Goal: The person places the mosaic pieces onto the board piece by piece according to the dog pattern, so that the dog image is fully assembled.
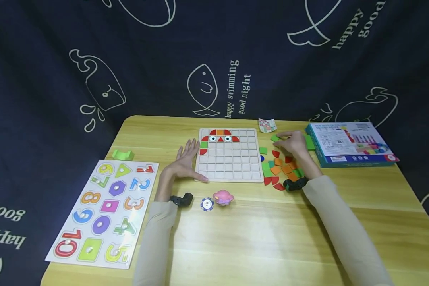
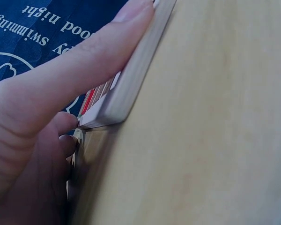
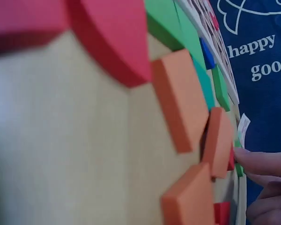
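Note:
A wooden grid board (image 1: 228,163) lies mid-table; its upper left squares hold red, orange and green pieces and two eye tiles (image 1: 212,138). My left hand (image 1: 184,165) rests spread at the board's left side, its thumb along the front edge, which the left wrist view shows up close. To the right of the board, my right hand (image 1: 296,143) reaches past loose pieces and pinches a green square tile (image 1: 275,138) between thumb and index finger. Orange tiles (image 1: 277,170), red quarter-circles (image 1: 279,186) and green tiles lie below that hand; the right wrist view shows some orange blocks (image 3: 180,101).
A boxed toy set (image 1: 354,145) lies at the right, a small picture card (image 1: 267,125) at the back. A number puzzle board (image 1: 103,214) and a green block (image 1: 123,155) are on the left. Before the board sit a poker chip (image 1: 207,204) and pink figurine (image 1: 223,197).

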A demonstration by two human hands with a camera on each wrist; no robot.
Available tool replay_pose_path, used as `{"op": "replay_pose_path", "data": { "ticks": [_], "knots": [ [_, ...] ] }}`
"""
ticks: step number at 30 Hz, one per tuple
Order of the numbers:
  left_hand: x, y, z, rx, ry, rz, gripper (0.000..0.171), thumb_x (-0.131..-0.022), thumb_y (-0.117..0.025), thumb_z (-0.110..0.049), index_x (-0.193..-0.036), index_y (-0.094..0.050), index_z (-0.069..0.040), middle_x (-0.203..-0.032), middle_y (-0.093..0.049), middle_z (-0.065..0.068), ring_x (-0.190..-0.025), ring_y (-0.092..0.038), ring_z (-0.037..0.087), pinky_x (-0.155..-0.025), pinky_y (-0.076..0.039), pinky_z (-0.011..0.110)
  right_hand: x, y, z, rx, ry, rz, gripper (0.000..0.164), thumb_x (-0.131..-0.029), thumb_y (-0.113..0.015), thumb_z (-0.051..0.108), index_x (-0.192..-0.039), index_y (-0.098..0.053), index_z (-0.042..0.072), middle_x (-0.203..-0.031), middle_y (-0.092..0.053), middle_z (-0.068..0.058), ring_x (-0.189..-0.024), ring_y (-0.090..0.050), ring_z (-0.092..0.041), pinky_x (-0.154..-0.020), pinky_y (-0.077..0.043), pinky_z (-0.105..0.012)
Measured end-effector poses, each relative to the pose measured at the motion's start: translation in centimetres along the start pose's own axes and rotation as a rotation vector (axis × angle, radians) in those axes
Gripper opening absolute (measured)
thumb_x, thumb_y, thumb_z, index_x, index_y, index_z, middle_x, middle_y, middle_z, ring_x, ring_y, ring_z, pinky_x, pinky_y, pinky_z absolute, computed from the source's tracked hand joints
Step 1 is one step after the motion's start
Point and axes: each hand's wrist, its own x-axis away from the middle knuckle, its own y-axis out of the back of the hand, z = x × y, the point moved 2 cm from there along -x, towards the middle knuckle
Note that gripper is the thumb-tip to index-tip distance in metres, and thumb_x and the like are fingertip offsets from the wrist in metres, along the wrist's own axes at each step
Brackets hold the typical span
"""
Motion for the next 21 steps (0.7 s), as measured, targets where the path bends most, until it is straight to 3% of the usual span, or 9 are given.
{"op": "replay_pose_path", "data": {
  "ticks": [4, 8, 11, 14, 16, 21],
  "knots": [
    [0.0, 0.0, -0.1, 0.003, -0.003, 0.002, 0.145, -0.056, -0.083, -0.065, -0.155, 0.009, -0.013, -0.162, 0.019, 0.009, -0.150, 0.022, 0.026, -0.121, 0.014, 0.051, -0.5, 0.1, -0.3, 0.040, 0.028, 0.019, 0.035, -0.077, -0.080, 0.020, -0.108, -0.074, 0.004, -0.121, -0.066, -0.021, -0.058, -0.042, -0.018, -0.053, -0.034, -0.027],
    [0.0, 0.0, 0.1, -0.005, -0.003, -0.004, 0.145, -0.056, -0.083, -0.066, -0.155, 0.009, -0.013, -0.162, 0.019, 0.009, -0.150, 0.021, 0.027, -0.121, 0.014, 0.052, -0.6, 0.3, 0.0, 0.095, 0.071, 0.112, 0.034, -0.082, -0.076, 0.021, -0.110, -0.071, 0.003, -0.108, -0.065, -0.018, -0.079, -0.047, -0.023, -0.063, -0.037, -0.027],
    [0.0, 0.1, 0.2, -0.011, 0.001, -0.006, 0.146, -0.055, -0.082, -0.067, -0.155, 0.009, -0.014, -0.162, 0.019, 0.009, -0.150, 0.021, 0.026, -0.121, 0.014, 0.051, -0.3, 0.0, 0.8, 0.077, 0.104, 0.193, 0.032, -0.085, -0.074, 0.023, -0.112, -0.070, 0.005, -0.079, -0.056, -0.009, -0.072, -0.045, -0.022, -0.057, -0.034, -0.027],
    [0.1, 0.1, 0.2, -0.008, 0.004, -0.004, 0.146, -0.055, -0.083, -0.067, -0.155, 0.009, -0.014, -0.162, 0.019, 0.009, -0.150, 0.021, 0.026, -0.121, 0.015, 0.051, 0.3, -1.2, 2.2, 0.021, 0.155, 0.269, 0.031, -0.085, -0.074, 0.025, -0.113, -0.070, 0.011, -0.059, -0.035, 0.000, -0.053, -0.035, -0.020, -0.047, -0.026, -0.028],
    [0.1, 0.2, 0.2, -0.007, 0.002, -0.001, 0.146, -0.055, -0.082, -0.067, -0.155, 0.009, -0.013, -0.162, 0.020, 0.009, -0.150, 0.021, 0.026, -0.121, 0.015, 0.051, 0.8, -2.4, 3.4, -0.027, 0.207, 0.321, 0.031, -0.084, -0.075, 0.025, -0.112, -0.071, 0.012, -0.054, -0.029, 0.002, -0.048, -0.029, -0.017, -0.044, -0.022, -0.027],
    [0.1, 0.2, -0.1, -0.002, -0.008, 0.003, 0.145, -0.055, -0.083, -0.066, -0.155, 0.008, -0.012, -0.162, 0.017, 0.010, -0.150, 0.020, 0.027, -0.121, 0.014, 0.052, 1.4, -5.1, 6.2, -0.093, 0.300, 0.359, 0.029, -0.080, -0.079, 0.019, -0.107, -0.074, 0.009, -0.055, -0.030, 0.004, -0.050, -0.024, -0.013, -0.047, -0.020, -0.027]
  ]
}}
